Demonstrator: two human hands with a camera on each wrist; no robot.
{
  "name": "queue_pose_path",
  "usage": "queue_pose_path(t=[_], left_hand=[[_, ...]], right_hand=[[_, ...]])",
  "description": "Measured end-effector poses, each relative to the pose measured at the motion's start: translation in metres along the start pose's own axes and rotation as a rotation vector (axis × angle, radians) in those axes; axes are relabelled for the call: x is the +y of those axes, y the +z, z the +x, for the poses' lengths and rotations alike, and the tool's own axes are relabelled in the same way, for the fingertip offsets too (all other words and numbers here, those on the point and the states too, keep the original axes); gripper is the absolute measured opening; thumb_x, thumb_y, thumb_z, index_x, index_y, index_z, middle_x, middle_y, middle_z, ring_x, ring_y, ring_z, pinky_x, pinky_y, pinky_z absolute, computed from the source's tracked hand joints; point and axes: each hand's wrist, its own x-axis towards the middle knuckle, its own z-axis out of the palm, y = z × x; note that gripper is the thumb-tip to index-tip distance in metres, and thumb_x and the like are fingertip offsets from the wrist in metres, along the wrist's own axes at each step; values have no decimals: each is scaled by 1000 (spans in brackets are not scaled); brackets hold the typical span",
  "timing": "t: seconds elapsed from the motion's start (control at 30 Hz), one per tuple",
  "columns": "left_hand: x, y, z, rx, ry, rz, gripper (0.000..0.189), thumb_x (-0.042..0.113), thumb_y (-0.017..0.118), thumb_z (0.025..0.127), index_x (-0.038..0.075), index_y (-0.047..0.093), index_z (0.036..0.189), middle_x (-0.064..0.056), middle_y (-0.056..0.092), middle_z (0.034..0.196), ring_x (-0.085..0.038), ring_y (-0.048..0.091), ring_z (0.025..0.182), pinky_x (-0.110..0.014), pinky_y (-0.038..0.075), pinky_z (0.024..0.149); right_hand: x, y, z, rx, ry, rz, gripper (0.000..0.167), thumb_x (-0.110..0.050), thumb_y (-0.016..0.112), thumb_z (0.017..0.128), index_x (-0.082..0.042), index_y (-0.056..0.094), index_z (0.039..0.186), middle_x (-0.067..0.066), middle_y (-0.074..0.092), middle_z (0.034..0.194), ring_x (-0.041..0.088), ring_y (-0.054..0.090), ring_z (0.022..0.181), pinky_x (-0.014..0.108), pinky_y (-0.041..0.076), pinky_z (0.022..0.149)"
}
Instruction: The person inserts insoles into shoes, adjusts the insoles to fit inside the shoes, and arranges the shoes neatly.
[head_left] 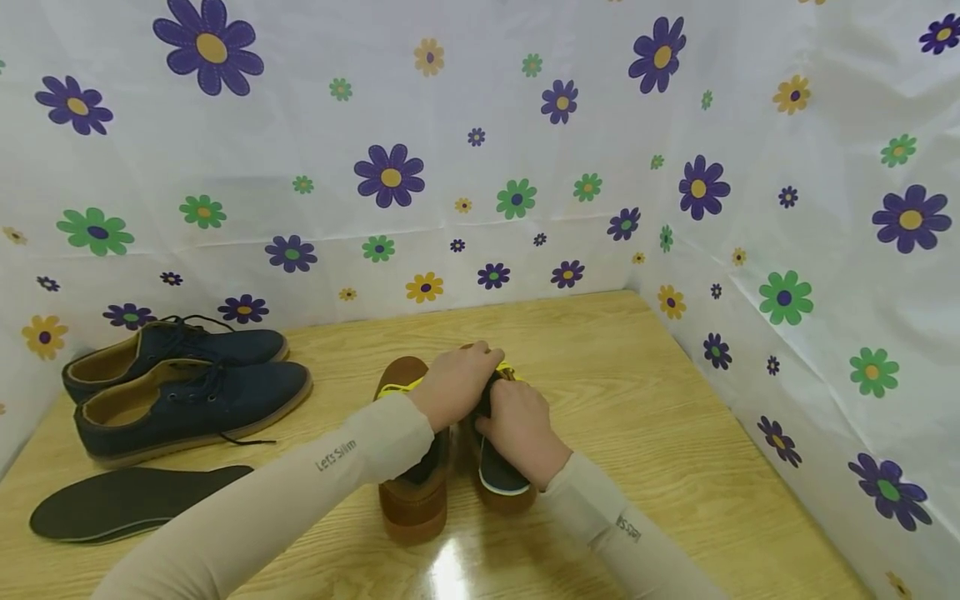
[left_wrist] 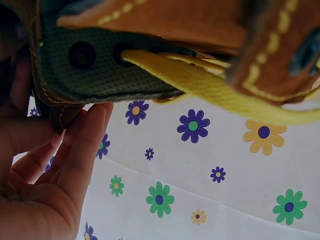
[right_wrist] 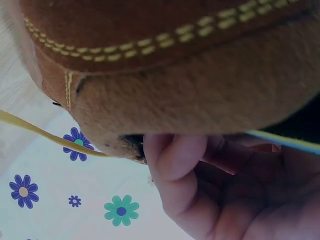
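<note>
Two brown shoes with yellow laces stand side by side at the middle of the table, heels toward me. My left hand [head_left: 457, 385] reaches across to the right-hand brown shoe [head_left: 510, 502]. In the left wrist view its thumb and fingers pinch a brown leather tab [left_wrist: 59, 117] at the edge of the shoe's opening, close to the yellow lace [left_wrist: 200, 82]. My right hand [head_left: 517, 425] grips a dark insole [head_left: 497, 468] that lies partly in this shoe, its light rim showing at the heel. The right fingertips are hidden inside the opening, under the stitched brown collar [right_wrist: 200, 100].
The other brown shoe [head_left: 412, 508] stands just left, beneath my left forearm. Farther left are two navy lace-up shoes, the nearer navy shoe [head_left: 255, 396] with a loose lace. A second dark insole [head_left: 127, 500] lies before them. Flowered cloth [head_left: 465, 100] walls the back and right.
</note>
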Motion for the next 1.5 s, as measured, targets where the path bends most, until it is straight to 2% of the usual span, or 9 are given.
queue_pose_path(t=[0.3,0.43,0.53,0.77,0.93,1.03,1.2,1.4,1.5], left_hand=[[-1,0,0,2,-7,22,19,5,53,98,6,59,116,-14,59,103,-27,63,84,-40,55,70],[-1,0,-1,13,-1,9,20,3,52,98,5,59,116,-14,60,103,-28,64,82,-40,55,68],[0,-1,-2,24,4,3,22,0,54,96,4,60,116,-15,61,104,-29,64,82,-39,55,68],[1,-1,-1,36,6,46,26,-1,60,91,4,59,117,-15,61,103,-26,64,78,-35,55,65],[2,0,-2,50,14,50,24,-2,60,92,4,60,115,-14,61,100,-25,64,75,-33,55,63],[3,0,-3,42,9,55,24,-2,59,92,4,60,116,-14,61,101,-24,63,75,-33,55,63],[3,0,-2,12,-11,65,24,-1,60,92,5,59,116,-14,60,102,-24,63,75,-33,54,64],[3,2,-1,15,-17,56,23,-1,59,92,5,59,114,-14,60,101,-24,62,73,-33,54,62],[3,2,0,15,-21,58,24,-1,59,92,5,59,115,-14,60,102,-23,62,71,-33,54,61]], right_hand=[[-5,5,-6,52,-52,-97,28,-21,74,80,-6,58,64,11,60,64,25,60,58,36,50,50],[-9,5,-20,105,-135,-256,34,-27,71,85,-2,61,65,11,59,62,26,60,60,35,52,54],[-13,1,-31,108,-155,-350,37,-33,71,85,1,65,71,11,60,66,27,61,65,33,52,57],[-24,-19,-54,27,-169,-375,54,-51,70,82,3,66,76,10,58,68,25,62,68,32,53,58],[-30,-25,-77,63,-157,-467,69,-62,69,77,8,66,80,12,59,70,22,60,64,27,52,55],[-28,-27,-83,68,-93,-457,72,-63,70,76,9,65,77,12,57,67,22,58,59,27,51,51],[-21,-30,-83,-3,-7,-343,63,-57,73,76,5,63,69,10,52,62,21,55,52,30,49,44],[-17,-26,-79,170,-55,-250,45,-39,76,71,-7,49,53,4,46,55,14,47,40,26,39,35],[-16,-28,-74,173,-89,-211,43,-30,76,71,-11,43,50,1,44,53,10,43,41,23,35,34]])
